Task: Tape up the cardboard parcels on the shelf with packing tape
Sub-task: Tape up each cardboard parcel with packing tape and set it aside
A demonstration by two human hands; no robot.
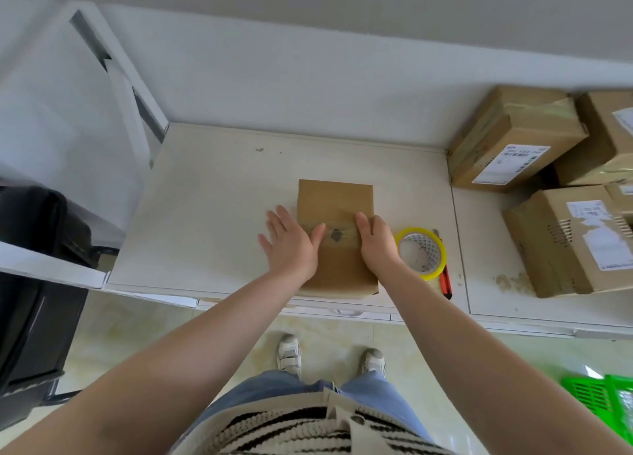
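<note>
Pressing clear tape flat across a small brown cardboard parcel (335, 211) on the white shelf (212, 208).

Left hand (291, 242) lies at the parcel's left edge with fingers straight and spread wide, thumb reaching onto the strip of clear packing tape (337, 230) that crosses the parcel's top. Right hand (376, 242) rests flat over the parcel's right edge, fingers straight and close together, thumb on the same strip. Just right of that hand lies a yellow-rimmed roll of packing tape (422, 253), with a red and black utility knife (445, 281) beside it. 3 larger taped cardboard boxes (513, 136) stand well apart at the shelf's right end.
</note>
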